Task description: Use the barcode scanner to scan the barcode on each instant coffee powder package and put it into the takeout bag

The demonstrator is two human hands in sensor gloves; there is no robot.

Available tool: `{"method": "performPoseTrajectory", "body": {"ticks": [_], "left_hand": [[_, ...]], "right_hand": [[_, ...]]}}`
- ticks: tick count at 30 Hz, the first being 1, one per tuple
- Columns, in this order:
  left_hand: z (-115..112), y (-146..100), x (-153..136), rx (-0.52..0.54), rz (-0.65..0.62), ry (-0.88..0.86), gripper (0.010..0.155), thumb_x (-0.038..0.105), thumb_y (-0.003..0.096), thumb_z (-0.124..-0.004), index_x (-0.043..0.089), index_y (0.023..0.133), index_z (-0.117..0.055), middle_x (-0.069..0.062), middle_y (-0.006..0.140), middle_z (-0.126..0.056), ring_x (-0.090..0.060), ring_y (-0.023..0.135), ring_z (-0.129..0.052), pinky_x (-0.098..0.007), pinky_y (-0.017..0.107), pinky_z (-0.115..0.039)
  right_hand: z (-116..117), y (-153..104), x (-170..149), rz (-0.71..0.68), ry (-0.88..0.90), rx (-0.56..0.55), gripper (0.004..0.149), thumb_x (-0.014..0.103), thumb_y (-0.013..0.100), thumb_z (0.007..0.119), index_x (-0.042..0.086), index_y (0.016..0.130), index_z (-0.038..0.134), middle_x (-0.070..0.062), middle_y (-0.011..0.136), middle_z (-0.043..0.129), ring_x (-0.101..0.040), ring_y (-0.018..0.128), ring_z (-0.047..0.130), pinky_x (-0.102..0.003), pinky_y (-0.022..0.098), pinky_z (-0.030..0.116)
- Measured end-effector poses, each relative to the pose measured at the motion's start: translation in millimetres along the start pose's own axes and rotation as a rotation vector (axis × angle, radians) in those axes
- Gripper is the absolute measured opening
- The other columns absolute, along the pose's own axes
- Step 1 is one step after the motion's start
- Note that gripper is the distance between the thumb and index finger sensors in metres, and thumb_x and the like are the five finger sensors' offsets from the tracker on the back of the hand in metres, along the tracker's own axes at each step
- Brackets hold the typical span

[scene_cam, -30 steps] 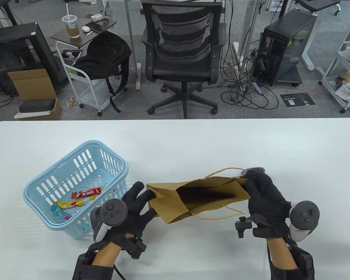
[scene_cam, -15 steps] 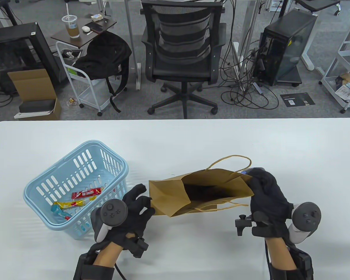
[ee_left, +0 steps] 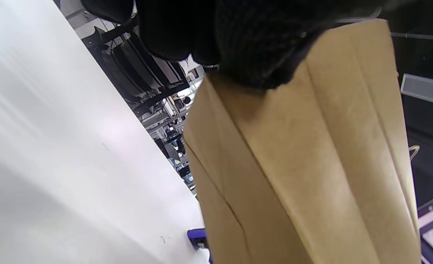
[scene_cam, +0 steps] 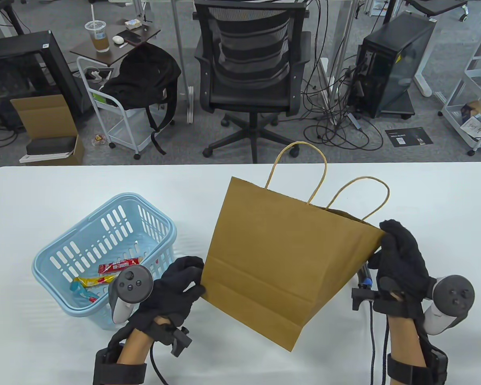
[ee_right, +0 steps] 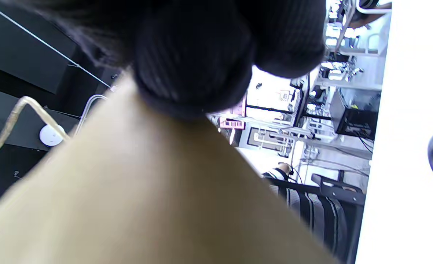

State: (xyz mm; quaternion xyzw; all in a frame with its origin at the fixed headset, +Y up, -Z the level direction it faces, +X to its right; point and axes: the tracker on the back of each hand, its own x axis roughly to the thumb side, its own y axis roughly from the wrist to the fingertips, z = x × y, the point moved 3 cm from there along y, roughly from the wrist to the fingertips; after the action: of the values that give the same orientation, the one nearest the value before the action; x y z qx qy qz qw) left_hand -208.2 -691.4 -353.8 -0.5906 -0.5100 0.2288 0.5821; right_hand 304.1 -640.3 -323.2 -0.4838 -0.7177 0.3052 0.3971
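Note:
The brown paper takeout bag (scene_cam: 280, 256) is held up above the table, tilted, with its handles pointing away from me. My left hand (scene_cam: 193, 277) grips its lower left corner, and my right hand (scene_cam: 388, 237) grips its upper right rim. In the left wrist view, gloved fingers (ee_left: 238, 44) curl over the bag's (ee_left: 311, 165) folded edge. The right wrist view shows fingers (ee_right: 194, 73) on the bag (ee_right: 146, 205). Several coffee packages lie in the light blue basket (scene_cam: 152, 212): a red one (scene_cam: 118, 266), a yellow one (scene_cam: 91, 281) and a blue one (scene_cam: 81, 290). A blue and black piece of the scanner (scene_cam: 364, 276) shows by the right hand.
The basket stands at the table's left, just left of my left hand. The white table (scene_cam: 425, 192) reaches back to its far edge, with an office chair (scene_cam: 252, 72) and a computer tower (scene_cam: 389, 60) on the floor beyond.
The bag lay on its side with its mouth facing me. Both hands have lifted it and turned it upright, and the right hand has moved up and right with the rim.

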Motion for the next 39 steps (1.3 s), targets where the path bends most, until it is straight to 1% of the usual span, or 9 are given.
{"method": "performPoseTrajectory", "body": {"ticks": [4, 7, 10, 13, 16, 21, 29, 34, 39], "left_hand": [[6, -3, -3, 0.121, -0.01, -0.011, 0.045, 0.03, 0.0396, -0.077, 0.026, 0.084, -0.081, 0.005, 0.105, -0.059, -0.027, 0.102, -0.062, -0.055, 0.081, -0.046], [7, -6, 0, 0.189, -0.022, 0.022, 0.045, 0.03, 0.0398, -0.075, 0.027, 0.085, -0.079, 0.005, 0.105, -0.059, -0.026, 0.102, -0.061, -0.055, 0.081, -0.047], [9, -9, 3, 0.248, -0.031, 0.022, 0.046, 0.031, 0.0398, -0.073, 0.025, 0.085, -0.076, 0.004, 0.104, -0.058, -0.027, 0.101, -0.061, -0.055, 0.08, -0.048], [12, -12, 5, 0.308, -0.044, 0.046, 0.046, 0.032, 0.0399, -0.072, 0.025, 0.085, -0.075, 0.004, 0.104, -0.057, -0.027, 0.1, -0.061, -0.054, 0.08, -0.049], [9, -12, 8, 0.305, -0.063, 0.049, 0.046, 0.032, 0.0401, -0.072, 0.026, 0.086, -0.074, 0.004, 0.104, -0.057, -0.027, 0.1, -0.061, -0.054, 0.08, -0.049], [8, -12, 3, 0.324, -0.037, 0.105, 0.046, 0.034, 0.0416, -0.072, 0.027, 0.087, -0.072, 0.004, 0.105, -0.055, -0.027, 0.101, -0.06, -0.054, 0.08, -0.048], [5, -10, -15, 0.306, 0.122, 0.208, 0.059, 0.043, 0.0448, -0.081, 0.026, 0.099, -0.067, -0.001, 0.113, -0.051, -0.03, 0.097, -0.068, -0.054, 0.076, -0.056], [0, -8, -12, 0.26, 0.104, 0.148, 0.077, 0.048, 0.0433, -0.079, 0.021, 0.108, -0.047, 0.003, 0.071, -0.093, -0.022, 0.047, -0.101, -0.048, 0.05, -0.083], [-18, -2, -22, 0.128, 0.132, 0.088, 0.085, 0.05, 0.0441, -0.078, 0.021, 0.11, -0.034, -0.003, 0.103, -0.077, -0.028, 0.071, -0.097, -0.051, 0.059, -0.077]], "right_hand": [[12, -4, 2, 0.011, -0.079, 0.058, 0.072, 0.055, 0.048, 0.081, 0.033, 0.111, 0.055, -0.013, 0.111, 0.07, -0.018, 0.058, 0.1, -0.043, 0.054, 0.081], [29, -12, 6, 0.02, -0.23, 0.109, 0.075, 0.064, 0.047, 0.082, 0.029, 0.109, 0.06, -0.012, 0.104, 0.078, -0.02, 0.057, 0.101, -0.043, 0.052, 0.082], [62, -21, 1, 0.107, -0.387, 0.354, 0.081, 0.072, 0.045, 0.081, 0.022, 0.107, 0.067, -0.014, 0.095, 0.088, -0.022, 0.054, 0.105, -0.043, 0.049, 0.085], [96, -37, -15, 0.203, -0.522, 0.641, 0.092, 0.074, 0.044, 0.081, 0.015, 0.111, 0.059, -0.022, 0.102, 0.081, -0.024, 0.058, 0.106, -0.043, 0.05, 0.086], [115, -49, -20, 0.202, -0.425, 0.609, 0.091, 0.067, 0.042, 0.087, 0.011, 0.108, 0.06, -0.026, 0.101, 0.079, -0.021, 0.049, 0.11, -0.04, 0.043, 0.089], [117, -56, -7, 0.053, -0.378, 0.461, 0.043, 0.042, 0.046, 0.092, 0.025, 0.085, 0.089, -0.007, 0.067, 0.106, -0.011, 0.034, 0.11, -0.034, 0.034, 0.092], [115, -60, 6, -0.189, -0.5, 0.329, 0.041, 0.038, 0.045, 0.089, 0.026, 0.084, 0.09, -0.008, 0.069, 0.107, -0.012, 0.046, 0.116, -0.034, 0.044, 0.098], [117, -58, 0, -0.205, -0.556, 0.315, 0.04, 0.037, 0.047, 0.086, 0.027, 0.085, 0.089, -0.008, 0.072, 0.106, -0.013, 0.05, 0.116, -0.036, 0.047, 0.097], [122, -53, -10, -0.176, -0.584, 0.336, 0.041, 0.037, 0.048, 0.083, 0.027, 0.087, 0.087, -0.008, 0.076, 0.104, -0.015, 0.055, 0.114, -0.037, 0.051, 0.095]]}}
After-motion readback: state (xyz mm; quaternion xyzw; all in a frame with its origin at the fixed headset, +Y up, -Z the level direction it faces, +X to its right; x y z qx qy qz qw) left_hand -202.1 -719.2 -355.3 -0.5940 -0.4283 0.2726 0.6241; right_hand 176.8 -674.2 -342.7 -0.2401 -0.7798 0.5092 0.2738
